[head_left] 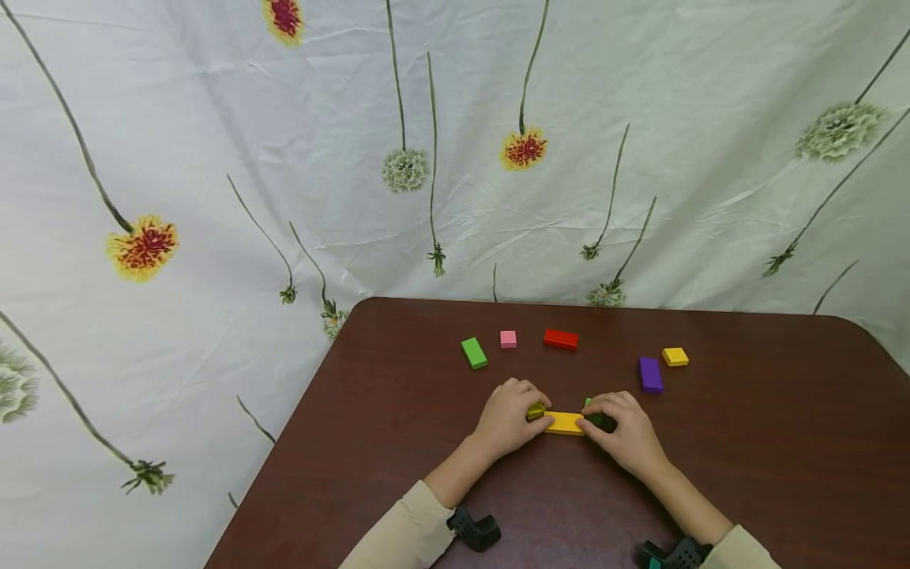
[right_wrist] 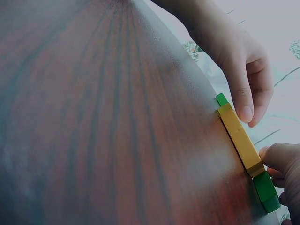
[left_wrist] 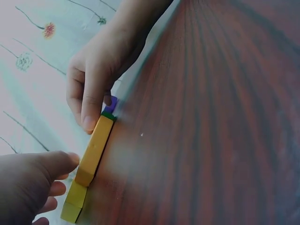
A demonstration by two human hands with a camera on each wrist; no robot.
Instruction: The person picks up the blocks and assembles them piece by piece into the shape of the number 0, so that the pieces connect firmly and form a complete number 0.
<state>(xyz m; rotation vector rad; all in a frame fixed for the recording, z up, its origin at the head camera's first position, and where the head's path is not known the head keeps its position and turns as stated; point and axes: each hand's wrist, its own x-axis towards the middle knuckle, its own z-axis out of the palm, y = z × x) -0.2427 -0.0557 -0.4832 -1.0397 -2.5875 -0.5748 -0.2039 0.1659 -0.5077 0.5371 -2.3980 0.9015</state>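
Observation:
A long yellow block (head_left: 565, 423) lies crosswise between both hands on the table. My left hand (head_left: 508, 417) pinches its left end, thumb on the near side and fingers behind. At the right end, my right hand (head_left: 627, 431) pinches it in the same manner. A shorter yellow-green block (left_wrist: 75, 201) adjoins the left end, partly covered by the left hand in the head view. By the right end a dark green block (right_wrist: 265, 186) shows, mostly under the right hand from above. Whether the long block rests on these two or beside them, I cannot tell.
Farther back on the brown table (head_left: 398, 419) lie a light green block (head_left: 474, 353), a pink cube (head_left: 508, 340) and a red block (head_left: 561, 340). To the right are a purple block (head_left: 650, 375) and a small yellow block (head_left: 674, 357). A flowered cloth (head_left: 469, 213) hangs behind.

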